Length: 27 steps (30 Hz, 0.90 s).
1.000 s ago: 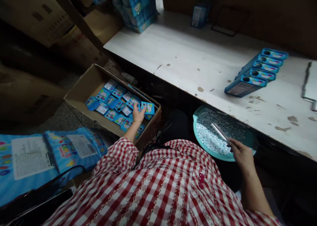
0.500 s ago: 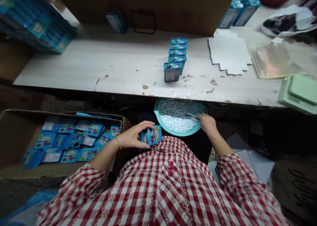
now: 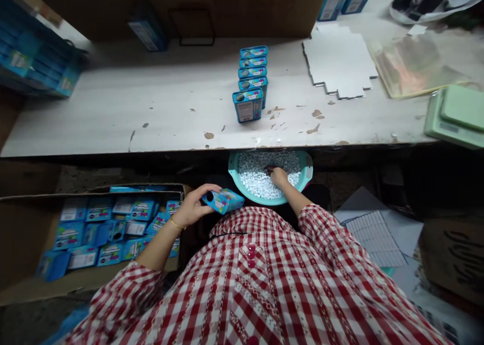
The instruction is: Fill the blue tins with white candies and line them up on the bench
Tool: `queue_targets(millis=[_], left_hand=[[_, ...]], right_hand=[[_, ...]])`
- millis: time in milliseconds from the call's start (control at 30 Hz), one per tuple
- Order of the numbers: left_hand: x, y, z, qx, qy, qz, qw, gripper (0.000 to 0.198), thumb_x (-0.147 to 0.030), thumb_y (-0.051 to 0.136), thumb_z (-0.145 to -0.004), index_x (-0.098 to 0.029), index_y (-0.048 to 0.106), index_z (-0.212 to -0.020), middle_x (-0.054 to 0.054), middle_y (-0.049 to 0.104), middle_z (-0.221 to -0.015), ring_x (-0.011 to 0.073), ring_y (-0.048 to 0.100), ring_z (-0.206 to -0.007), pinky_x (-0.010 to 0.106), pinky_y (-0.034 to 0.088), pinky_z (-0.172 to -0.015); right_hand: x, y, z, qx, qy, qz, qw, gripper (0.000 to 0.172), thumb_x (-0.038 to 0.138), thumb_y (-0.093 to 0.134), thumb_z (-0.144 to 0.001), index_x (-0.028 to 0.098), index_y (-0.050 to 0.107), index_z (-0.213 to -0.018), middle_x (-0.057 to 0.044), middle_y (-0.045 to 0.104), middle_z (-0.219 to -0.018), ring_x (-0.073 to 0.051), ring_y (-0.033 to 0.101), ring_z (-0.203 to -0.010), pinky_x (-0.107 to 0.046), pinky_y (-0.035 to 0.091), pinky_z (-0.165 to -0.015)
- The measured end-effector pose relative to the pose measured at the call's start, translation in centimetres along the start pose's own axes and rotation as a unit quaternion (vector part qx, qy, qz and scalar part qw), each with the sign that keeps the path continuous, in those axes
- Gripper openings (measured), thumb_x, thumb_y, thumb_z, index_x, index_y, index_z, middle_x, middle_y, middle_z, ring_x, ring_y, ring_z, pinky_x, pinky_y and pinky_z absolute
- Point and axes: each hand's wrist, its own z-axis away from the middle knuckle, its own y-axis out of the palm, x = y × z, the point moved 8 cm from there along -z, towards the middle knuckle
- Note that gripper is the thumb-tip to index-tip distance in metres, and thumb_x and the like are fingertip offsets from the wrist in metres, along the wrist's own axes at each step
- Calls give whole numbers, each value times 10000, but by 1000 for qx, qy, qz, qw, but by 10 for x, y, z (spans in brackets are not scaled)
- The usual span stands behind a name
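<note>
Since the earlier frame, the right grip [image 3: 279,177] has been lowered into white pellets [image 3: 257,179] in a teal basin [image 3: 233,176], narrowed on a scoop [image 3: 269,169]. A blue tin [image 3: 223,200] is held by the left grip [image 3: 192,206], just beside the rim, with open room below the table edge [image 3: 113,152].

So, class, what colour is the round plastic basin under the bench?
The round plastic basin is pale turquoise, clearest in the head view.

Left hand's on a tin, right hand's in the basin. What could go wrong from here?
The blue tin tilts in the left hand with its round opening showing, so anything inside might spill. The right hand is among the white pellets in the teal basin; a slip could send some over the rim.
</note>
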Motion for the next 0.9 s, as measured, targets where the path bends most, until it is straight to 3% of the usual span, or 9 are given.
queue_targets(millis=[100,200,433,533,633,767,900], left_hand=[[15,-7,-21,-89,-46,-17,995,422,-366,730,-616,-177,593,-968,34,634,-908,183,593,-825,299,475,-767],[19,-3,-46,-162,-39,-54,984,463,-384,762,-570,-173,596,-947,17,603,-856,172,561,-804,288,454,-751],[-2,42,-101,-170,33,-106,979,349,-271,757,-598,-180,593,-892,19,604,-873,168,537,-809,277,428,-753],[-8,63,-116,-149,28,-163,975,340,-233,757,-602,-190,602,-902,25,625,-863,190,523,-826,285,422,-762],[-14,82,-124,-117,45,-204,971,329,-228,741,-628,-197,607,-927,37,635,-872,211,507,-854,296,416,-767],[-16,97,-127,-87,50,-245,964,304,-219,718,-657,-189,607,-939,57,649,-904,236,499,-884,327,407,-791],[-12,101,-128,-81,31,-259,962,290,-192,708,-658,-186,610,-931,68,653,-922,250,503,-901,351,406,-799]], right_hand=[[-10,-9,2,-10,-15,-40,999,358,162,442,-833,196,676,-1102,-47,699,-1016,-160,629,-939,-214,452,-809],[-19,-32,14,-33,-37,-83,995,333,166,467,-816,207,693,-1058,-18,716,-934,-150,639,-878,-225,467,-777],[-20,-112,64,-88,-111,-136,981,304,175,508,-779,239,723,-985,-8,718,-931,-162,643,-861,-246,474,-769],[1,-133,79,-80,-123,-65,987,307,192,501,-798,267,714,-1005,2,707,-997,-168,631,-936,-245,465,-806],[29,-141,91,-48,-107,78,990,324,210,466,-829,303,692,-1042,-6,680,-1083,-203,616,-993,-284,463,-817],[67,-147,105,-24,-96,251,963,356,153,406,-841,265,657,-1067,-73,688,-1017,-237,640,-918,-322,472,-757],[104,-146,114,-13,-132,323,937,323,112,366,-847,149,656,-984,-149,677,-944,-259,650,-866,-326,474,-715]])
